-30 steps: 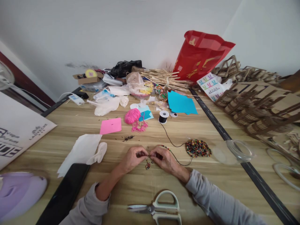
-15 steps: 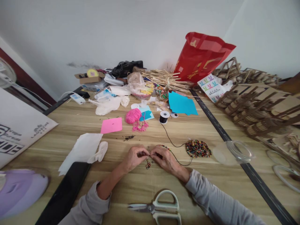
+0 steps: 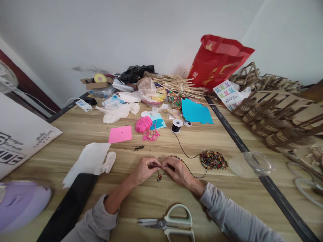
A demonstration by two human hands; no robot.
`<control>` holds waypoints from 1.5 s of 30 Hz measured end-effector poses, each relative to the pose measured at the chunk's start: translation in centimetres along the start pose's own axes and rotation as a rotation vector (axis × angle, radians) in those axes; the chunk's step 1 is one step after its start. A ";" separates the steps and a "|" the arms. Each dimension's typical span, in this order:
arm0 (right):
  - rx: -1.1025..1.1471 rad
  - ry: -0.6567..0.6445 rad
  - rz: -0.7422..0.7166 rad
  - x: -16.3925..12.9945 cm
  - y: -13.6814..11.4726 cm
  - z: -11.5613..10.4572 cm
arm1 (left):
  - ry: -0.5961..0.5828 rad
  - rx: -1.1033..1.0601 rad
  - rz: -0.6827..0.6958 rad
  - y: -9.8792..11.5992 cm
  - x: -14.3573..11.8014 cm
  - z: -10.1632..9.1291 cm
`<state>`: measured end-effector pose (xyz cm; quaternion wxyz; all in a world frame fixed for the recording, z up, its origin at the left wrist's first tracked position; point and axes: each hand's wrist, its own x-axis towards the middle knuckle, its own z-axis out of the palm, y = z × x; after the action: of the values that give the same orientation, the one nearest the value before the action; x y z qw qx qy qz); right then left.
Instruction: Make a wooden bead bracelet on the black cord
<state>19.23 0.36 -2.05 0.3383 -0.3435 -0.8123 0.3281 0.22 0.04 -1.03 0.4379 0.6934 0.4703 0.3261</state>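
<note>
My left hand (image 3: 144, 169) and my right hand (image 3: 176, 169) meet fingertip to fingertip low over the wooden table (image 3: 156, 198). Between them they pinch a black cord (image 3: 185, 154) and something small, probably a bead, too small to tell. The cord runs back to a black spool (image 3: 176, 125). A few loose beads (image 3: 159, 176) lie just under my fingertips. A short strung row of beads (image 3: 176, 157) shows behind my right hand. A heap of coloured beads (image 3: 213, 159) lies to the right.
Scissors (image 3: 168, 224) lie near the front edge. A black phone (image 3: 68, 210) and white tissue (image 3: 87, 163) are at the left, a clear plastic cup (image 3: 252, 164) on its side at the right. Pink yarn (image 3: 143, 124), coloured paper, sticks and a red bag (image 3: 217, 60) crowd the back.
</note>
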 end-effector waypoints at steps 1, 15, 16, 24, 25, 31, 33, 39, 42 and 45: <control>0.003 0.000 0.000 0.0 0.0 0.0 | 0.002 -0.006 -0.008 0.1 0.0 0.0; 0.043 0.022 0.042 -0.3 0.1 0.2 | -0.020 -0.168 -0.120 -0.6 0.1 0.1; 0.037 0.022 0.030 -0.3 0.1 0.2 | -0.025 -0.172 -0.120 -0.7 0.1 0.1; -0.023 0.069 -0.052 -0.2 0.1 0.2 | -0.044 -0.179 -0.069 -0.3 0.1 -0.4; -0.042 0.090 -0.060 -0.3 0.2 0.2 | -0.033 -0.197 -0.069 -0.3 0.1 -0.5; -0.061 0.160 -0.119 -0.3 0.4 0.0 | 0.072 -0.334 -0.107 0.0 0.1 -0.8; -0.034 0.170 -0.115 -0.4 0.5 0.0 | 0.101 -0.355 -0.115 0.2 0.0 -1.0; -0.046 0.223 -0.010 -0.6 1.1 0.2 | 0.116 -0.395 -0.119 0.5 -0.1 -1.2; -0.025 0.215 -0.010 -0.6 0.9 0.1 | 0.107 -0.379 -0.088 0.3 -0.1 -1.2; 0.014 0.155 -0.039 -0.4 0.3 -0.2 | 0.089 -0.356 -0.058 0.2 -0.1 -1.0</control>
<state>19.72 0.26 -2.35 0.4090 -0.3497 -0.7879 0.2995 -0.60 0.24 -0.49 0.5414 0.5762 0.4438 0.4219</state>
